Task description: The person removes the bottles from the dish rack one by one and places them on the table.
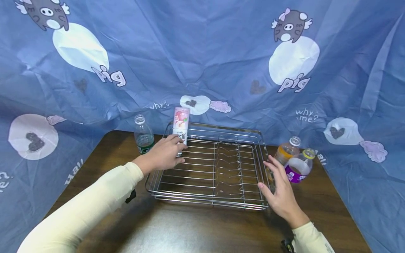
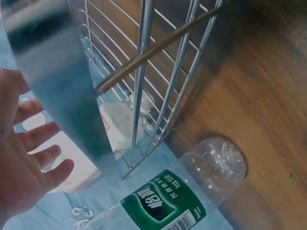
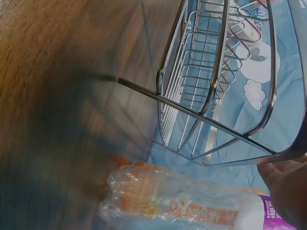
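A chrome wire dish rack [image 1: 202,200] stands on the table. My left hand [image 1: 166,153] is over its left side, fingers loosely bent, beside a tall pink-and-white drink container [image 1: 181,119] with a peach picture. The left wrist view shows the fingers [image 2: 41,136] spread apart; whether they touch the container cannot be told. At the rack's right rim, my right hand [image 1: 281,191] has its thumb spread from fairly straight fingers, close to the metal. Only part of the right hand [image 3: 288,187] appears in the right wrist view, by the rim's corner.
Left of the rack is a clear bottle with a green label [image 1: 145,146], uncapped. Two more clear bottles stand at the right, one with an orange band [image 1: 286,153] and one with a purple label [image 1: 295,174]. Blue printed cloth [image 1: 202,52] hangs behind the wooden table [image 1: 177,228].
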Demonstrator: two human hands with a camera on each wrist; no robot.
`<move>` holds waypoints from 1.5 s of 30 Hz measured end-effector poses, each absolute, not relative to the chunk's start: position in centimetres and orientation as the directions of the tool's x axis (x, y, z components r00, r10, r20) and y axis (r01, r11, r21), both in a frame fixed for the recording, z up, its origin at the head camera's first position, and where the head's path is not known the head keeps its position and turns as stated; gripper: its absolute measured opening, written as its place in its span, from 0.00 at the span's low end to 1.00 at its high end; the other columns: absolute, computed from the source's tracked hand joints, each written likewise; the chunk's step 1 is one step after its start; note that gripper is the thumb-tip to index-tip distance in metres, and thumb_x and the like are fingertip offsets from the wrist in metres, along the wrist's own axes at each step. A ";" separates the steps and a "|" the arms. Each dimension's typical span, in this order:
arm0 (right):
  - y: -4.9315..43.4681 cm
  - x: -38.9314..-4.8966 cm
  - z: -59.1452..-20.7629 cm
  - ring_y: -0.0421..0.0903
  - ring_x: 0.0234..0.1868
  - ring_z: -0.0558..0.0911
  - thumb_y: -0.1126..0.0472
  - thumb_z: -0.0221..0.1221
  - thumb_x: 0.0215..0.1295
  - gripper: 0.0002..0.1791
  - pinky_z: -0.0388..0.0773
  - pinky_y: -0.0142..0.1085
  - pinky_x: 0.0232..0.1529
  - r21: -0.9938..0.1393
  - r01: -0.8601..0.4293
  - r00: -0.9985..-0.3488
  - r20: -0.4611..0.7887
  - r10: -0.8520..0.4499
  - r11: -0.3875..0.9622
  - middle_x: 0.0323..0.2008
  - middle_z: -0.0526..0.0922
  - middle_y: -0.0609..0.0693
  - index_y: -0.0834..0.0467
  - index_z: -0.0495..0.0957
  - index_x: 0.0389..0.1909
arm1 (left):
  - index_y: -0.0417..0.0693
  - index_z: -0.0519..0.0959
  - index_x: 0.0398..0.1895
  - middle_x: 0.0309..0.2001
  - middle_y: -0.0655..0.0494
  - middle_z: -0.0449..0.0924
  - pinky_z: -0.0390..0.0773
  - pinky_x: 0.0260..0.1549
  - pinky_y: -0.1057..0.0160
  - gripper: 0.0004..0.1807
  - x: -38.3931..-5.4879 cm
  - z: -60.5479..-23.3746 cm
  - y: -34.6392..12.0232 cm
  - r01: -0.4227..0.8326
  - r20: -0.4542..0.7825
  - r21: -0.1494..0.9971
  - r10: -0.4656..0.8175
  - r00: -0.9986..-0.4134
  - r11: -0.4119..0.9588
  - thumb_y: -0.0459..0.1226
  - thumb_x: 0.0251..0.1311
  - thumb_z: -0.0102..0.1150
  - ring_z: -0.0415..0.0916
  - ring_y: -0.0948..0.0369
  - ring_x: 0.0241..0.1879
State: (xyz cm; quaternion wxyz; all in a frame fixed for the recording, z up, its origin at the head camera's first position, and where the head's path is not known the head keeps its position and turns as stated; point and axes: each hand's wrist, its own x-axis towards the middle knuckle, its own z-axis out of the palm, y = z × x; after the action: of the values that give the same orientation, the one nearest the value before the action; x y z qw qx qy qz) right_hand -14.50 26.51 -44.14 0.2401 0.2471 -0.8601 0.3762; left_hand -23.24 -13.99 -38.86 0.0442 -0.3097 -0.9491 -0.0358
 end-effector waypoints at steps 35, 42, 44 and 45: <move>26.1 -14.7 -45.1 0.60 0.70 0.64 0.68 0.65 0.58 0.35 0.55 0.24 0.67 -0.557 -0.584 -0.778 0.593 -0.209 0.591 0.71 0.64 0.61 0.60 0.69 0.69 | 0.45 0.80 0.60 0.68 0.35 0.67 0.70 0.59 0.41 0.33 -25.2 -39.2 -15.7 0.610 0.263 -0.319 0.686 -0.678 0.725 0.36 0.45 0.76 0.54 0.38 0.73; 26.1 -14.8 -45.3 0.60 0.70 0.65 0.67 0.66 0.57 0.36 0.54 0.26 0.67 -0.547 -0.583 -0.777 0.593 -0.213 0.601 0.71 0.65 0.61 0.60 0.69 0.69 | 0.48 0.77 0.63 0.66 0.36 0.69 0.70 0.58 0.41 0.38 -25.6 -39.3 -15.7 0.606 0.294 -0.363 0.704 -0.647 0.708 0.36 0.42 0.76 0.57 0.39 0.71; 26.1 -14.8 -45.3 0.60 0.70 0.65 0.66 0.66 0.57 0.36 0.54 0.27 0.68 -0.546 -0.582 -0.777 0.593 -0.213 0.603 0.71 0.65 0.60 0.61 0.69 0.69 | 0.48 0.77 0.64 0.68 0.36 0.67 0.68 0.60 0.40 0.39 -25.8 -39.2 -15.7 0.595 0.275 -0.382 0.702 -0.657 0.707 0.37 0.42 0.76 0.56 0.39 0.72; 26.1 -14.8 -45.3 0.60 0.70 0.65 0.66 0.66 0.57 0.36 0.54 0.27 0.68 -0.546 -0.581 -0.778 0.591 -0.213 0.604 0.71 0.65 0.60 0.61 0.69 0.69 | 0.48 0.76 0.64 0.70 0.37 0.66 0.66 0.62 0.39 0.39 -25.8 -39.2 -15.7 0.591 0.266 -0.391 0.701 -0.661 0.706 0.38 0.43 0.76 0.56 0.40 0.72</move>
State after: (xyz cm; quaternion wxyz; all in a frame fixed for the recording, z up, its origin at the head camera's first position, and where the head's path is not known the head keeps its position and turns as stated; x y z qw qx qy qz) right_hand -14.77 26.10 -45.30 0.2414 0.2300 -0.8625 0.3808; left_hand -25.80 -15.67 -39.20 0.2023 -0.3585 -0.9010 0.1367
